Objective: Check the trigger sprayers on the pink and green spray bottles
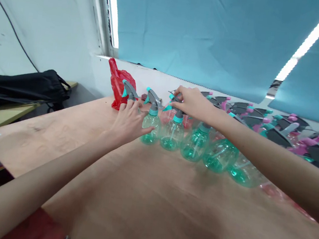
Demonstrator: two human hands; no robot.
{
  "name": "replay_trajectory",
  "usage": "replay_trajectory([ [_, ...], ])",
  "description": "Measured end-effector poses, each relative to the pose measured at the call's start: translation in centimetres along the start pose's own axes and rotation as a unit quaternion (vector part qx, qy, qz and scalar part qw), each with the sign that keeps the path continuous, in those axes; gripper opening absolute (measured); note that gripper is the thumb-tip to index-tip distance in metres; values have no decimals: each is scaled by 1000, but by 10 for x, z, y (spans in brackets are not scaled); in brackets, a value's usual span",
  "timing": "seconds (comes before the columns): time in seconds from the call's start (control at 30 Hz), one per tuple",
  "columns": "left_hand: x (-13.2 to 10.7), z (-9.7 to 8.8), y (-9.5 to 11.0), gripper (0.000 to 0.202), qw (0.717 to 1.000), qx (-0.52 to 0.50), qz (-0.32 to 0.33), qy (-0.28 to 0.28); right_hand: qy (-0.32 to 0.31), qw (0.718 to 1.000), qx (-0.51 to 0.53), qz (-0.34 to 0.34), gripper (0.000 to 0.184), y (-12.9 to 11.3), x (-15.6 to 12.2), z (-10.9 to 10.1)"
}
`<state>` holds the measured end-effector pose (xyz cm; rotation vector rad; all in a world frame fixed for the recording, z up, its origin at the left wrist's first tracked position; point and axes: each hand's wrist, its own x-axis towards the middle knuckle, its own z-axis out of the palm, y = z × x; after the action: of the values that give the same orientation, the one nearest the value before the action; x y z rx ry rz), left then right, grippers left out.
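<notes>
Several clear spray bottles with green-tinted bases, grey heads and turquoise nozzles stand in a row on the table. My left hand [129, 121] is at the leftmost spray bottle [131, 89], its fingers against the neck and its body mostly hidden behind the hand. That thumb stretches away to the right, across the front of the second spray bottle [151, 124]. Over the third spray bottle [172, 134], my right hand [190, 100] comes down from above, thumb and fingers closed around its grey head. This bottle stands upright on the table.
More spray bottles [275, 134], with grey, pink and turquoise heads, crowd the table's back right. A crumpled red plastic bag [120, 84] sits at the far left corner. The brown tabletop [139, 194] meets a wall with a blue covering [200, 36]. A black bag [27, 87] lies at left.
</notes>
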<state>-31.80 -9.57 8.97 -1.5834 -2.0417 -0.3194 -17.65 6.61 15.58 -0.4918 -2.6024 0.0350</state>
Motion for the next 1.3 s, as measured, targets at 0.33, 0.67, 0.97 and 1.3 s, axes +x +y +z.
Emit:
replay_trajectory([
  [0.33,8,6,2,39,999,39,1,2,-17,1000,1,-5,35,2,-1,-4],
  [0.67,-39,-14,20,40,997,8,0,77,-10,999,43,-31,32,-17,-21,-14],
  [0.97,-114,-18,109,85,942,-324,10,-87,-3,989,130,-68,28,-43,-132,-56],
  [1.3,-107,-30,212,74,849,-499,64,-162,-59,933,352,55,35,13,-248,-103],
])
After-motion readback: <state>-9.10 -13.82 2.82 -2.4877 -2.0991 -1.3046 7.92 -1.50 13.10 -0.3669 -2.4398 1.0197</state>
